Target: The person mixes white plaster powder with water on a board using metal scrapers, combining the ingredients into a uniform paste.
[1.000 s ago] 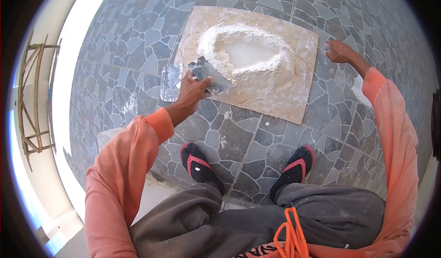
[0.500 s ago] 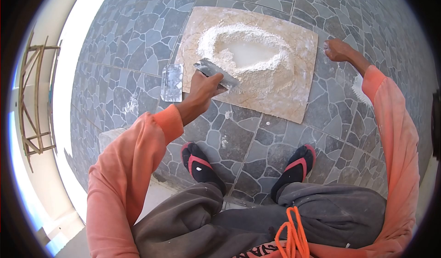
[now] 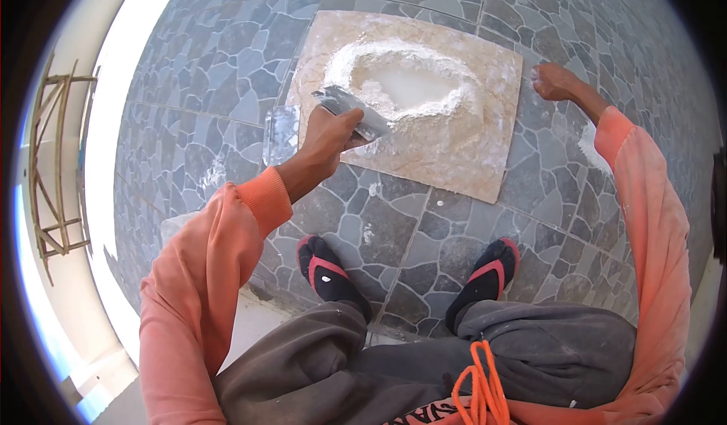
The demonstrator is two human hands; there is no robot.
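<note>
My left hand is closed around a wide metal putty knife, its blade smeared with white. The blade is at the near left edge of a ring of white powder. Pale, milky liquid pools inside the ring. Powder and liquid sit on a beige marbled tile board. Just left of the board lies a second flat metal blade, also marked with white. Off the board's right edge, my right hand is curled into a fist, with nothing visible in it.
Grey stone-patterned floor tiles surround the board, with white smudges here and there. My feet, in dark socks and red-strapped sandals, stand on the near side. A wooden frame is at the far left, beyond a pale ledge.
My left hand and the putty knife have shifted slightly left, toward the ring's outer left side. My right hand has barely moved. The powder ring looks much the same.
</note>
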